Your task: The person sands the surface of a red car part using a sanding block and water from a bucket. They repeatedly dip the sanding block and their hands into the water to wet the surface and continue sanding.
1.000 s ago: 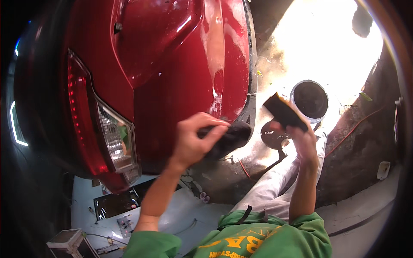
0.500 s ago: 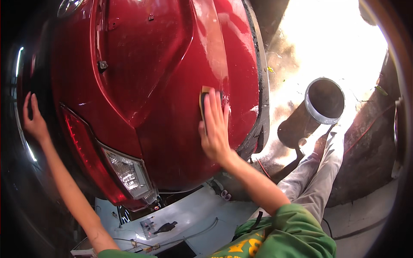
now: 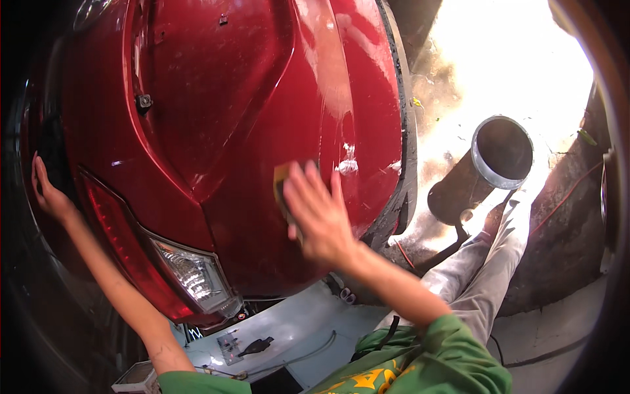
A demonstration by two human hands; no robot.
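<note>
A red car's rear end (image 3: pixel 246 190) fills the middle, with a red and clear tail light (image 3: pixel 131 246) on its left part. My right hand (image 3: pixel 321 217) lies over a sanding block (image 3: pixel 281 180), apparently wrapped in tan sandpaper, and presses it to the red bumper; most of the block is hidden under the palm, and the fingers are slightly blurred. Right of the hand, the paint has a pale, chipped patch (image 3: pixel 348 159). My left hand (image 3: pixel 52 194) rests with fingers stretched at the dark edge of the car on the far left, holding nothing.
A grey metal cylinder (image 3: pixel 453 190), its round opening (image 3: pixel 504 150) facing up, stands on the sunlit concrete floor to the right. My legs (image 3: pixel 485 276) reach past it. Below the bumper, a pale flat panel (image 3: pixel 295 328) carries a black part (image 3: pixel 257 346) and a cable.
My right hand has slid the sanding block left and a little toward me across the bumper. My left hand sits slightly lower in view, and the whole view has shifted a little.
</note>
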